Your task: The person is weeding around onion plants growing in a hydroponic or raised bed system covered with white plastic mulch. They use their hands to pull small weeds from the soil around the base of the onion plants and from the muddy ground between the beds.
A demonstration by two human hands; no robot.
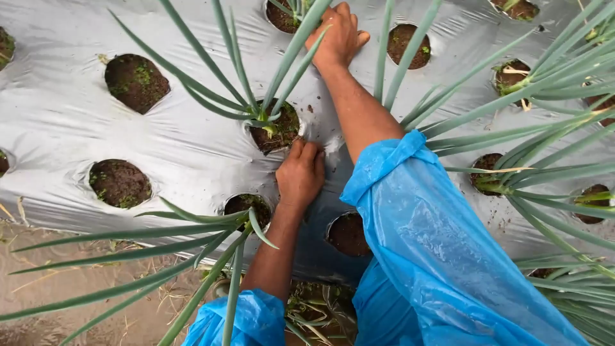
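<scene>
Pressing silver mulch sheet (192,147) beside a planting hole (275,131), left hand (300,174) fingers curled, grip empty.

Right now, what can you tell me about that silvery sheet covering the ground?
The silvery sheet looks like thin plastic film, shiny, wrinkled and flecked with soil. Round holes cut in rows expose dark earth; some hold green onion-like plants, others only small weeds. The left hand presses on it beside one planted hole; the right hand rests farther up. Its near edge meets bare sandy ground.
</scene>
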